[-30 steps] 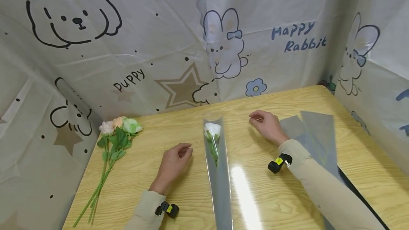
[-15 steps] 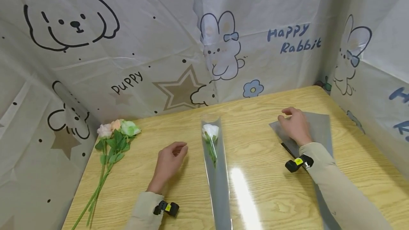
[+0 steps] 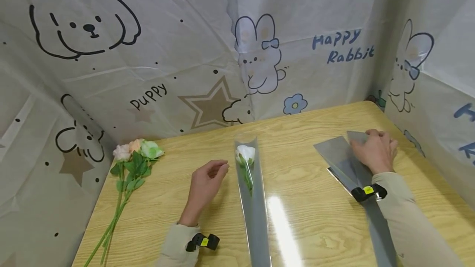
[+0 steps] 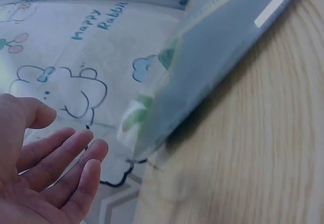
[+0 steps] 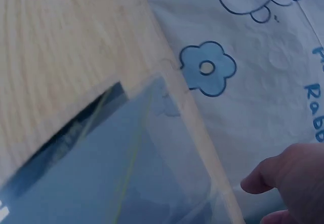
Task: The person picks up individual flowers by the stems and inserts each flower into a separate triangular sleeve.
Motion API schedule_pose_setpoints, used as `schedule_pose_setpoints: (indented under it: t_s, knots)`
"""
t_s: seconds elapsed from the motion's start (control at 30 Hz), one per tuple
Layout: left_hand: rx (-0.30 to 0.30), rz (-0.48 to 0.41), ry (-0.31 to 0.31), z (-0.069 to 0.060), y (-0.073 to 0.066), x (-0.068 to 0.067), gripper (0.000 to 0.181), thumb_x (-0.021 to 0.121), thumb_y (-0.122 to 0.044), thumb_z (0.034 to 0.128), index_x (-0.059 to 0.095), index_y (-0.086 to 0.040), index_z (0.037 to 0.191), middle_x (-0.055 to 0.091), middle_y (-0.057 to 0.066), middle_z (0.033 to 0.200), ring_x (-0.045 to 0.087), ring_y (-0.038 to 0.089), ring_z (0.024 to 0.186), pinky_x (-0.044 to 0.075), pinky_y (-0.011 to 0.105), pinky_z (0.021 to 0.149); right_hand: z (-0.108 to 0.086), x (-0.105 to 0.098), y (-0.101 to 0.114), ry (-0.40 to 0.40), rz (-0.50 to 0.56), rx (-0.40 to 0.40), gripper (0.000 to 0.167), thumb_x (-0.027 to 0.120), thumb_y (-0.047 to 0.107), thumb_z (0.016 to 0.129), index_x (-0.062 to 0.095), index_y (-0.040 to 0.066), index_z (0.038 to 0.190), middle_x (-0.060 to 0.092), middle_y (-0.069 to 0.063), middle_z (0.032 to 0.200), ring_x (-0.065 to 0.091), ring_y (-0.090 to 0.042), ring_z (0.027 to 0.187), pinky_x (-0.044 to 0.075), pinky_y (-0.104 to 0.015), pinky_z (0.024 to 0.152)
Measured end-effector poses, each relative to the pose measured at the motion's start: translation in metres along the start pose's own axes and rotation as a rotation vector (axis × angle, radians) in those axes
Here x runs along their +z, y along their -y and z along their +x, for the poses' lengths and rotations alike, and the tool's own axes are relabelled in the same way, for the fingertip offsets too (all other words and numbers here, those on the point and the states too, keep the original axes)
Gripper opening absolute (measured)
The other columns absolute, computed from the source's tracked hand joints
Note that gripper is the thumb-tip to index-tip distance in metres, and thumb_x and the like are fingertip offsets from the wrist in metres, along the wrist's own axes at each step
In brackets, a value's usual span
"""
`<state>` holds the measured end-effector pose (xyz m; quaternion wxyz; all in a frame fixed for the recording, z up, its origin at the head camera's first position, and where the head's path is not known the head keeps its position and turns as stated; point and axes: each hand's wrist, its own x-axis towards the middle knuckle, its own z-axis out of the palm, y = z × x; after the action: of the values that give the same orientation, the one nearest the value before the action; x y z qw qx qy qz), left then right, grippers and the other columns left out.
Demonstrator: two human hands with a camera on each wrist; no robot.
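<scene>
A white artificial rose [image 3: 245,154] lies inside a long clear-and-grey flower sleeve [image 3: 256,221] at mid-table. Just left of it hovers my left hand [image 3: 205,184], its fingers loosely bent and holding nothing; the left wrist view shows the same relaxed fingers [image 4: 76,178] apart from the sleeve. At the right, my right hand [image 3: 375,151] is over the top end of more grey flower sleeves [image 3: 337,155], covering part of them. In the right wrist view the thumb [image 5: 263,176] shows near the sleeves [image 5: 101,168], with nothing visible in its grip; contact is unclear.
Several artificial flowers [image 3: 137,151] in pink, peach and green lie on the left of the wooden table [image 3: 304,217], stems toward the front. A printed cloth [image 3: 200,44] hangs around the back and sides of the table.
My right hand has moved right, from beside the rose's sleeve across to the far right part of the sleeve stack. The left hand has shifted slightly toward the wrapped rose.
</scene>
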<state>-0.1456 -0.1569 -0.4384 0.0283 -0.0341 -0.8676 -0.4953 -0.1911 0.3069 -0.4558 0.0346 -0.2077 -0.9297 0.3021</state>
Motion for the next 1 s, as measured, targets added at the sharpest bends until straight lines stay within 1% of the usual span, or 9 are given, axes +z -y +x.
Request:
schedule_pose_setpoints:
  t_s: [0.07, 0.17, 0.27, 0.4, 0.57, 0.73, 0.83, 0.93, 1.0]
  knots:
    - [0.023, -0.029, -0.003, 0.0, -0.004, 0.002, 0.024, 0.066, -0.031, 0.1027, 0.076, -0.017, 0.12, 0.08, 0.004, 0.111, 0.075, 0.018, 0.102, 0.061, 0.038, 0.094, 0.001, -0.001, -0.004, 0.031, 0.006, 0.04, 0.076, 0.057, 0.038, 0.1, 0.033, -0.012, 0.152, 0.019, -0.047, 0.154, 0.017, -0.065, 0.136, 0.025, -0.07, 0.101]
    - [0.067, -0.065, -0.004, -0.001, -0.01, 0.006, 0.022, 0.066, -0.027, 0.1027, 0.077, -0.015, 0.117, 0.08, 0.005, 0.108, 0.076, 0.018, 0.1, 0.062, 0.032, 0.09, 0.002, -0.001, -0.009, 0.059, 0.005, 0.053, 0.08, 0.055, 0.04, 0.101, 0.029, -0.013, 0.154, 0.017, -0.048, 0.155, 0.014, -0.066, 0.138, 0.023, -0.072, 0.103]
    - [0.111, -0.087, -0.005, 0.0, -0.015, 0.01, 0.022, 0.066, -0.025, 0.1027, 0.077, -0.011, 0.116, 0.081, 0.005, 0.104, 0.076, 0.017, 0.098, 0.061, 0.026, 0.088, 0.001, -0.001, -0.012, 0.084, -0.041, 0.032, 0.077, 0.055, 0.039, 0.1, 0.033, -0.015, 0.151, 0.021, -0.05, 0.152, 0.019, -0.067, 0.131, 0.024, -0.07, 0.099]
    - [0.145, -0.148, -0.009, 0.001, -0.018, 0.015, 0.021, 0.067, -0.024, 0.1024, 0.077, -0.01, 0.113, 0.08, 0.006, 0.102, 0.075, 0.013, 0.095, 0.06, 0.023, 0.086, 0.0, 0.0, -0.014, 0.116, -0.103, 0.014, 0.071, 0.059, 0.035, 0.099, 0.04, -0.015, 0.146, 0.028, -0.05, 0.146, 0.026, -0.065, 0.123, 0.027, -0.068, 0.093]
    - [0.151, -0.226, 0.008, 0.002, -0.018, 0.021, 0.02, 0.066, -0.023, 0.1025, 0.078, -0.009, 0.111, 0.08, 0.01, 0.103, 0.076, 0.015, 0.093, 0.061, 0.022, 0.082, 0.001, 0.001, -0.016, 0.114, -0.125, -0.034, 0.064, 0.064, 0.031, 0.098, 0.047, -0.01, 0.143, 0.038, -0.044, 0.145, 0.033, -0.067, 0.124, 0.029, -0.07, 0.09]
    - [0.137, -0.254, 0.029, 0.0, -0.018, 0.026, 0.017, 0.066, -0.019, 0.1026, 0.077, -0.009, 0.111, 0.08, 0.012, 0.105, 0.077, 0.024, 0.096, 0.061, 0.021, 0.083, 0.001, 0.001, -0.018, 0.112, -0.142, -0.109, 0.056, 0.064, 0.033, 0.099, 0.054, -0.004, 0.139, 0.05, -0.04, 0.141, 0.043, -0.065, 0.115, 0.031, -0.066, 0.079]
    - [0.129, -0.267, 0.032, 0.0, -0.017, 0.028, 0.017, 0.066, -0.019, 0.1025, 0.077, -0.009, 0.11, 0.08, 0.012, 0.104, 0.077, 0.02, 0.094, 0.062, 0.021, 0.084, 0.0, 0.001, -0.02, 0.096, -0.121, -0.135, 0.052, 0.062, 0.033, 0.1, 0.058, -0.001, 0.139, 0.054, -0.038, 0.14, 0.046, -0.062, 0.112, 0.03, -0.062, 0.076]
    - [0.131, -0.273, 0.034, 0.0, -0.018, 0.029, 0.017, 0.066, -0.018, 0.1025, 0.077, -0.009, 0.109, 0.08, 0.012, 0.104, 0.077, 0.014, 0.093, 0.062, 0.022, 0.085, -0.003, -0.002, -0.02, 0.067, -0.069, -0.152, 0.05, 0.058, 0.033, 0.102, 0.059, -0.001, 0.139, 0.055, -0.039, 0.139, 0.047, -0.061, 0.113, 0.03, -0.061, 0.077]
    - [0.132, -0.275, 0.04, 0.001, -0.018, 0.031, 0.017, 0.066, -0.019, 0.1026, 0.077, -0.007, 0.109, 0.08, 0.013, 0.104, 0.077, 0.014, 0.093, 0.061, 0.022, 0.086, -0.005, -0.005, -0.019, 0.05, -0.032, -0.161, 0.051, 0.055, 0.035, 0.104, 0.059, -0.001, 0.14, 0.054, -0.039, 0.14, 0.048, -0.06, 0.115, 0.03, -0.062, 0.08]
